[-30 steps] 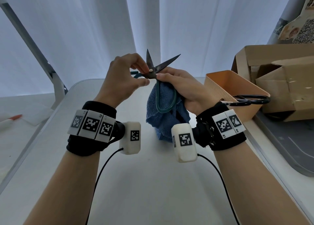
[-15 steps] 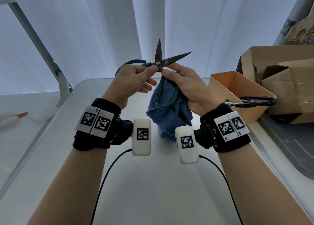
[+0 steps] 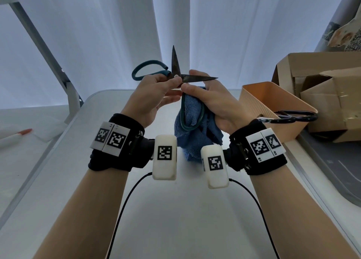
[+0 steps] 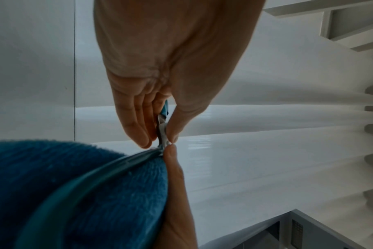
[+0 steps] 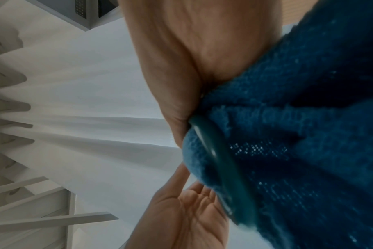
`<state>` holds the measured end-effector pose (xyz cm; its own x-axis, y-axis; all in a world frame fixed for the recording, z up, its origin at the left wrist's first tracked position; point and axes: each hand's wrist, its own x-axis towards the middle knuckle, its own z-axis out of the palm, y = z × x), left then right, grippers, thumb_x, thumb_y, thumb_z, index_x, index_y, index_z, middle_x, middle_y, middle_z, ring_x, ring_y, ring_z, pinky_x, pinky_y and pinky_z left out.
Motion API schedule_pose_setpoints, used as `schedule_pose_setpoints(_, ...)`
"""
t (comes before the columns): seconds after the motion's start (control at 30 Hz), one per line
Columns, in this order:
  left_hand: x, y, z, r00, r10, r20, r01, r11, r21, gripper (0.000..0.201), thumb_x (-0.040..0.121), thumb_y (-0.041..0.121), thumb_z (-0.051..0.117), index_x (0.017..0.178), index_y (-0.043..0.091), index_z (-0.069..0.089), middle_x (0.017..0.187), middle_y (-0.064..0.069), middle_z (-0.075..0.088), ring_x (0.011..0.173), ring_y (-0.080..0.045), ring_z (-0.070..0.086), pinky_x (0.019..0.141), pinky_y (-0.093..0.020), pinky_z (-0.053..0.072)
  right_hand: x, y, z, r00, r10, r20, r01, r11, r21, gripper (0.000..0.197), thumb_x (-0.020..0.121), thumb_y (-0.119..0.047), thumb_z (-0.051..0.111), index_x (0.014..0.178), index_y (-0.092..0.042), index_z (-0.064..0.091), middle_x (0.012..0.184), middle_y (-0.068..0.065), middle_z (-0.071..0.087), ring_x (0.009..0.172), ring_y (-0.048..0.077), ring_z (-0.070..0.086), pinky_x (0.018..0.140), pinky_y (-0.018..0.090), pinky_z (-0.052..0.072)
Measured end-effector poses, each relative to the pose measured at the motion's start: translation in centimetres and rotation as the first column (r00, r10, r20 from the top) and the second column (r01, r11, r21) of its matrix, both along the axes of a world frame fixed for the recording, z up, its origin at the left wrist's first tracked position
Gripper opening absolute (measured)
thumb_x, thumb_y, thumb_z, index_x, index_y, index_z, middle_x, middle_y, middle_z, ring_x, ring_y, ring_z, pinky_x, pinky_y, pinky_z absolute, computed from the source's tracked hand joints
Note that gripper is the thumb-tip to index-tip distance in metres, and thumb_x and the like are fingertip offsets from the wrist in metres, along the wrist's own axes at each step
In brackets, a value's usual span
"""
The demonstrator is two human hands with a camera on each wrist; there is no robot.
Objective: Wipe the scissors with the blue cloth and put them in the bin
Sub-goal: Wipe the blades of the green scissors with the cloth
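Head view looks down; wrist views (close) share the scissors.

Teal-handled scissors held up, blades wide open, above hanging blue cloth; orange bin beside.

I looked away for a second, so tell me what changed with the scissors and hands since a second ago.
The teal scissors opened wider: one blade now points straight up, the other out to the right, and the upper handle loop swung left. The left hand kept pinching at the pivot. The right hand still holds the blue cloth; the black scissors still lie across the bin.
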<state>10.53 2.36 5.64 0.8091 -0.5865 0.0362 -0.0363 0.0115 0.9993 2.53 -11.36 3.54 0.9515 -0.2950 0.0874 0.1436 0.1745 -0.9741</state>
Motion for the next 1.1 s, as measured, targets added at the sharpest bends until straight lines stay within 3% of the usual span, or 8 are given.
schedule_pose_setpoints(0.27,-0.1,-0.2,-0.3,0.995,0.029,-0.093,-0.036,0.997,-0.074,0.025,0.101,0.01,0.055,0.118,-0.006,0.063,0.115,-0.018,0.071,0.09,-0.019,0.071,0.08,-0.028,0.059,-0.1,0.2,0.1,0.995,0.101,-0.017,-0.102,0.994,-0.047,0.037,0.095,-0.014,0.066,0.129,-0.002,0.059,0.113,0.02,0.071,0.094,0.022,0.07,0.083,0.03,0.057)
schedule_pose_setpoints(0.37,0.2,0.2,0.1,0.995,0.08,-0.067,-0.086,0.992,-0.093,0.02,0.101,0.01,0.054,0.113,-0.004,0.063,0.101,-0.013,0.073,0.083,-0.016,0.072,0.076,-0.026,0.059,-0.4,-0.2,0.4,0.992,0.121,-0.03,-0.121,0.992,-0.02,0.039,0.095,-0.023,0.067,0.127,-0.002,0.06,0.112,0.016,0.072,0.099,0.022,0.07,0.089,0.032,0.056)
schedule_pose_setpoints(0.5,1.2,1.2,0.7,0.979,0.194,-0.067,-0.203,0.965,-0.165,0.01,0.101,0.009,0.054,0.098,0.004,0.063,0.08,-0.003,0.073,0.074,-0.015,0.072,0.071,-0.024,0.057,-0.5,-1.4,0.6,0.997,-0.034,-0.066,0.037,0.999,0.033,0.048,0.089,-0.035,0.072,0.125,-0.009,0.055,0.105,0.008,0.072,0.095,0.016,0.071,0.082,0.026,0.056)
schedule_pose_setpoints(0.63,1.7,2.0,0.8,0.967,0.227,-0.116,-0.246,0.948,-0.203,0.011,0.101,0.008,0.054,0.104,0.002,0.062,0.074,-0.001,0.074,0.072,-0.014,0.072,0.069,-0.024,0.057,-0.3,-1.9,-0.3,0.979,-0.094,-0.179,0.065,0.984,-0.164,0.044,0.09,-0.026,0.07,0.129,-0.017,0.053,0.116,0.008,0.067,0.103,0.019,0.067,0.083,0.026,0.056)
schedule_pose_setpoints(0.83,1.5,1.8,0.8,0.972,0.208,-0.113,-0.227,0.953,-0.198,0.017,0.101,0.008,0.054,0.113,-0.002,0.061,0.08,-0.005,0.072,0.074,-0.016,0.072,0.071,-0.025,0.057,-0.2,-2.0,-1.4,0.915,-0.144,-0.378,-0.08,0.851,-0.519,0.045,0.09,-0.029,0.069,0.132,-0.025,0.052,0.116,0.008,0.064,0.102,0.02,0.064,0.079,0.029,0.056)
schedule_pose_setpoints(0.9,1.5,1.7,0.8,0.974,0.204,-0.094,-0.219,0.958,-0.185,0.015,0.101,0.008,0.054,0.111,-0.001,0.061,0.083,-0.006,0.072,0.074,-0.016,0.071,0.071,-0.025,0.057,-0.2,-2.2,-1.3,0.911,-0.194,-0.364,-0.064,0.804,-0.591,0.042,0.087,-0.033,0.072,0.124,-0.023,0.056,0.111,0.004,0.062,0.101,0.019,0.062,0.078,0.031,0.057)
schedule_pose_setpoints(0.97,1.5,1.7,0.8,0.975,0.202,-0.089,-0.215,0.96,-0.18,0.014,0.101,0.008,0.054,0.109,0.0,0.062,0.084,-0.006,0.071,0.074,-0.016,0.071,0.071,-0.025,0.057,-0.3,-2.2,-1.1,0.913,-0.215,-0.347,-0.06,0.77,-0.635,0.032,0.084,-0.034,0.076,0.108,-0.017,0.063,0.101,0.002,0.062,0.091,0.017,0.061,0.067,0.028,0.055)
schedule_pose_setpoints(1.1,1.5,1.8,0.9,0.976,0.197,-0.096,-0.211,0.962,-0.175,0.015,0.1,0.008,0.055,0.11,0.0,0.062,0.083,-0.006,0.072,0.074,-0.016,0.072,0.07,-0.025,0.057,-0.6,-1.6,-1.1,0.89,-0.114,-0.442,-0.245,0.698,-0.673,0.02,0.084,-0.032,0.077,0.091,-0.014,0.072,0.085,-0.002,0.063,0.079,0.014,0.061,0.059,0.022,0.051)
